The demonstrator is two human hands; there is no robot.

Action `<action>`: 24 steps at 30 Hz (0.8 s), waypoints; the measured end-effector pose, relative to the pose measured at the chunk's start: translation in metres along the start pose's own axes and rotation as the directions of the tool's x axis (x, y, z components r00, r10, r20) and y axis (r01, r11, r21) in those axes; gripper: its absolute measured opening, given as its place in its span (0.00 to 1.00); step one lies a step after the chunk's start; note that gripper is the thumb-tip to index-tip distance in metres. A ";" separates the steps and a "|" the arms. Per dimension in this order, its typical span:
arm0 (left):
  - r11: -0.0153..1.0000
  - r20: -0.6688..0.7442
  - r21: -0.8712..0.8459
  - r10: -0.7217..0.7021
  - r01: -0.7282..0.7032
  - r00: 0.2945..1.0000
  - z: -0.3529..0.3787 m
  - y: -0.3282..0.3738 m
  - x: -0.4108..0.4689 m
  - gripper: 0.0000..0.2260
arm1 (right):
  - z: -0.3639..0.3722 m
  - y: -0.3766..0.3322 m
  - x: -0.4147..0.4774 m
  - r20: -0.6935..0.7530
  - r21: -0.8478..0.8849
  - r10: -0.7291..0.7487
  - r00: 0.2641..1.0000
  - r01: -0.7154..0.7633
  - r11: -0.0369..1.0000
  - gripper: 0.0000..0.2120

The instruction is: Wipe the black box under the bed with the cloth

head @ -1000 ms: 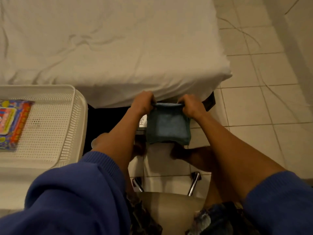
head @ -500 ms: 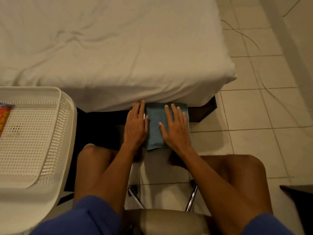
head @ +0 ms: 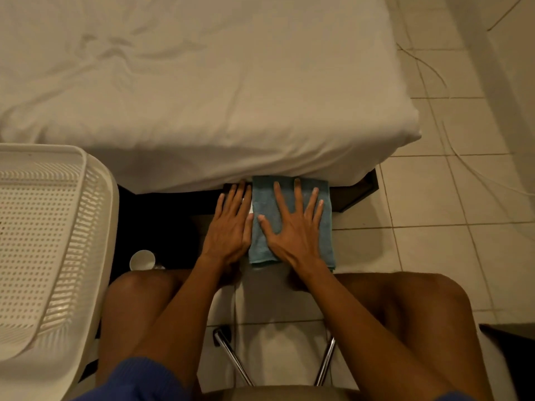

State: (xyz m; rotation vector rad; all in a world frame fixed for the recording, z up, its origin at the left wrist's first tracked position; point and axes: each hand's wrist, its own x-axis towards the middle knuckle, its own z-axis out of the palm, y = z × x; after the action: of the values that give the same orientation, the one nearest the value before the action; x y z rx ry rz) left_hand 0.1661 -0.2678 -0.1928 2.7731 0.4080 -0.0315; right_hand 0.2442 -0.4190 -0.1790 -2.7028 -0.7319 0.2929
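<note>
A folded blue-grey cloth [head: 263, 198] lies flat on the top of the black box [head: 351, 195], which sticks out from under the white-sheeted bed [head: 202, 96]. My right hand [head: 292, 230] rests palm down on the cloth with its fingers spread. My left hand [head: 230, 224] lies flat on the box just left of the cloth, its thumb edge touching the cloth's side. Neither hand grips anything. Most of the box is hidden under the bed and the cloth.
A white perforated plastic basket [head: 43, 241] stands close at my left. A small white cup [head: 142, 260] sits on the floor by my left knee. I sit on a chair with chrome legs [head: 231, 357]. Thin cables [head: 443, 131] run over the tiled floor at right.
One second ago both hands held the cloth up by its top edge. They have since laid it on the box and flattened out on and beside it.
</note>
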 end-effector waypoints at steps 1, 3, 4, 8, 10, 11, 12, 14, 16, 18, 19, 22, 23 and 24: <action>1.000 0.004 0.001 0.001 -0.001 1.000 0.001 0.000 0.000 0.27 | 0.001 0.000 0.000 -0.003 0.000 -0.002 1.000 0.002 1.000 0.38; 1.000 -0.004 -0.004 -0.004 0.004 1.000 0.000 0.001 0.000 0.27 | 0.001 0.001 0.000 0.004 0.004 -0.005 1.000 0.005 1.000 0.38; 1.000 -0.012 -0.004 -0.010 0.010 1.000 0.001 0.002 -0.002 0.27 | 0.002 0.001 0.000 0.008 0.001 -0.010 1.000 0.010 1.000 0.38; 0.997 -0.061 -0.024 -0.080 0.078 0.995 0.005 0.012 -0.017 0.26 | 0.002 0.008 -0.003 0.026 -0.024 -0.083 0.996 0.083 0.996 0.38; 0.993 -0.076 -0.043 -0.113 0.110 0.991 0.007 0.016 -0.023 0.26 | 0.001 0.011 -0.004 0.039 -0.017 -0.114 0.993 0.115 0.993 0.38; 0.992 -0.076 -0.046 -0.119 0.116 0.990 0.008 0.017 -0.024 0.26 | 0.000 0.010 -0.005 0.039 -0.014 -0.116 0.992 0.117 0.993 0.38; 0.992 -0.072 -0.044 -0.120 0.117 0.990 0.007 0.016 -0.023 0.26 | -0.001 0.010 -0.004 0.037 -0.017 -0.113 0.993 0.113 0.993 0.38; 0.992 -0.057 -0.039 -0.121 0.119 0.991 0.006 0.015 -0.018 0.26 | -0.001 0.009 -0.003 0.038 -0.022 -0.105 0.994 0.106 0.994 0.38; 0.990 -0.058 -0.055 -0.131 0.127 0.990 0.004 0.015 -0.014 0.26 | -0.002 0.009 -0.004 0.043 -0.015 -0.104 0.994 0.105 0.994 0.37; 0.990 -0.068 -0.067 -0.132 0.127 0.989 0.003 0.018 -0.012 0.26 | -0.001 0.009 -0.005 0.036 -0.015 -0.097 0.995 0.097 0.995 0.37; 0.990 -0.067 -0.070 -0.129 0.124 0.989 0.002 0.018 -0.010 0.26 | -0.001 0.010 -0.005 0.036 -0.016 -0.088 0.995 0.089 0.996 0.37; 0.992 -0.064 -0.062 -0.111 0.107 0.992 0.003 0.016 -0.005 0.25 | 0.000 0.010 -0.011 0.023 -0.020 -0.061 0.998 0.061 0.998 0.36; 0.992 -0.061 -0.062 -0.112 0.108 0.992 0.004 0.015 -0.004 0.25 | 0.001 0.010 -0.014 0.014 -0.029 -0.054 0.998 0.055 0.998 0.36; 0.992 -0.064 -0.057 -0.115 0.111 0.991 0.004 0.016 -0.004 0.25 | 0.001 0.010 -0.017 0.004 -0.040 -0.050 0.999 0.050 0.998 0.36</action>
State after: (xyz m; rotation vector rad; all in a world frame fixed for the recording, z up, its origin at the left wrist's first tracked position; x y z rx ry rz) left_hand 0.1671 -0.2840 -0.1911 2.7010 0.5747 0.0455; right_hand 0.2337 -0.4360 -0.1822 -2.7176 -0.8134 0.2736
